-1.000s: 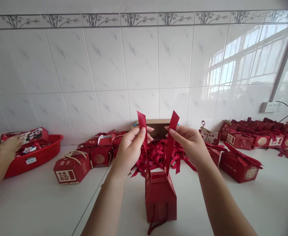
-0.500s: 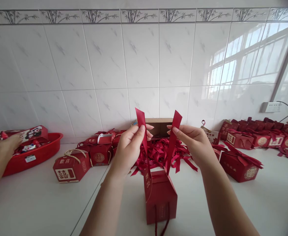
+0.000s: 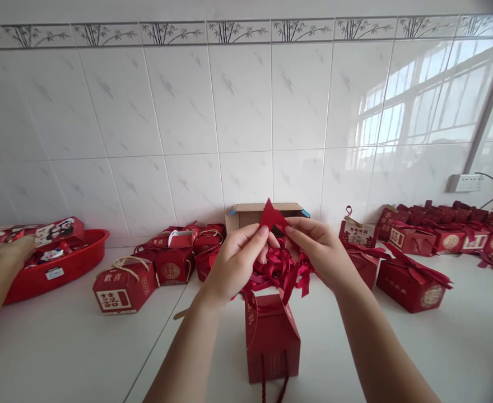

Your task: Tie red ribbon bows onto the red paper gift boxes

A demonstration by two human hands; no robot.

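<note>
Upright on the table between my forearms stands a red gift box (image 3: 273,338), with a dark red cord hanging down its near side. A red ribbon (image 3: 289,286) rises from the box's top. My left hand (image 3: 240,252) pinches one end of it between thumb and fingers. The other end is pinched by my right hand (image 3: 316,243). The two ribbon ends meet or cross above the box, pointing up; which lies in front I cannot tell. Behind my hands lies a heap of loose red ribbons (image 3: 274,271), partly hidden by them.
An open cardboard box (image 3: 246,215) stands against the tiled wall. Left are a rope-handled red box (image 3: 122,285) and a red basin (image 3: 72,273), where another person's hand (image 3: 13,249) reaches in. Ribbon-tied boxes (image 3: 412,282) stand on the right, with more rows behind.
My hands have moved inward, bringing the ribbon ends from apart to together above the box. The box stays in place. The other person's hand has shifted slightly at the basin.
</note>
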